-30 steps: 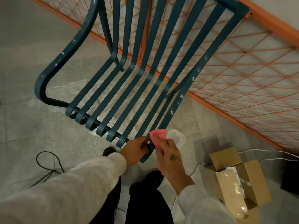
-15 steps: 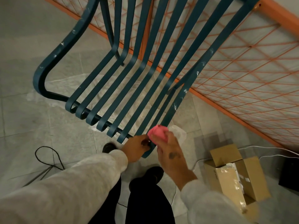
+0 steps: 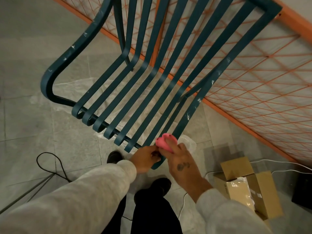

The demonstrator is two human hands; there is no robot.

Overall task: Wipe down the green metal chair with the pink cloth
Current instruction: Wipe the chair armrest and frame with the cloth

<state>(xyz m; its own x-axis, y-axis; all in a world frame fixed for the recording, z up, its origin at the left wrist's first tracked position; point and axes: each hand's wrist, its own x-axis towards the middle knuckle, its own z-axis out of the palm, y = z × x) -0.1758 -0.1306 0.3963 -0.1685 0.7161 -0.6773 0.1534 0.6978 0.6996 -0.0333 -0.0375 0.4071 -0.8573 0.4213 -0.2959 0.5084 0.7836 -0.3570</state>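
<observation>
Pink cloth [image 3: 164, 144] at chair [image 3: 177, 68] front edge

A single wide-angle head camera looks steeply down from standing height. The slatted chair [image 3: 152, 78] fills the upper frame, close in; both sleeved forearms enter from the bottom edge, with the tiled floor [image 3: 25, 115] beneath and straight lines bending toward the edges.

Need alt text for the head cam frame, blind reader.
A right hand presses a pink cloth against the front corner of a green slatted metal chair, while the left hand grips the frame beside it. An open cardboard box sits on the tiled floor.
</observation>
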